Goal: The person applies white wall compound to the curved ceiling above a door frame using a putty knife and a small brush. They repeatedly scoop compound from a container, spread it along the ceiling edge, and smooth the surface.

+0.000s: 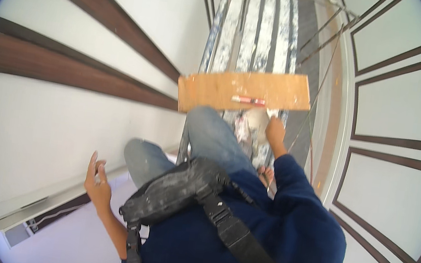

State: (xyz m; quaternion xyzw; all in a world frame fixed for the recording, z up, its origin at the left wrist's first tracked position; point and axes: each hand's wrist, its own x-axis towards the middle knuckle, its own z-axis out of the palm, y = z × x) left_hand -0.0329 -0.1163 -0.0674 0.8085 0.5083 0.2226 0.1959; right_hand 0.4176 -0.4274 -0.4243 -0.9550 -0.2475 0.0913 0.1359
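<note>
Brown board [215,89] is set across spattered planks [251,28], red-and-white tool [251,101] near its edge; right hand [276,131] is curled beside that edge, grip unclear; left hand [98,182] is held spread in open air.

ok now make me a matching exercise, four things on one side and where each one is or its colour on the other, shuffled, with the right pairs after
1 left hand
2 right hand
3 slim red-and-white tool
4 waist bag

a lying on the wooden board
b black
c out to the left, fingers extended
d close to the wooden board's near edge

Pairs: 1-c, 2-d, 3-a, 4-b
</note>
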